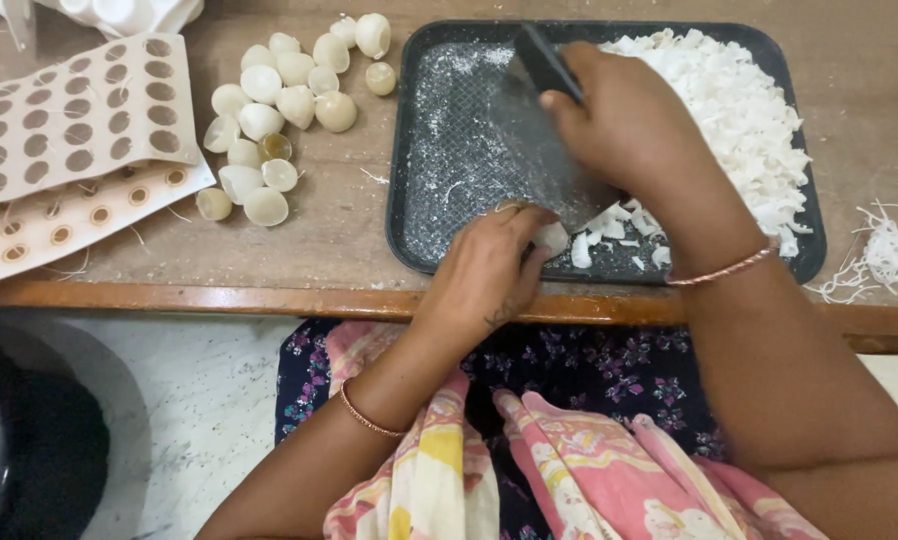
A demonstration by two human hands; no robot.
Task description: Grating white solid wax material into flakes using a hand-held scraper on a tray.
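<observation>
A dark rectangular tray (414, 150) lies on the wooden table, dusted with white powder on its left half. A heap of white cut pieces (739, 110) fills its right half. My right hand (619, 120) grips a flat dark metal scraper blade (544, 125) that slants down toward the tray's near edge. My left hand (489, 265) rests at the tray's front rim, fingers pinching a small white piece (552, 238) right beside the blade's lower edge. More white bits (614, 235) lie loose next to it.
Several pale round shells (274, 110) lie in a cluster left of the tray. Two perforated mould sheets (69, 150) overlap at the far left. White shreds (884, 255) sit at the right. The table's front edge (269, 298) runs near my lap.
</observation>
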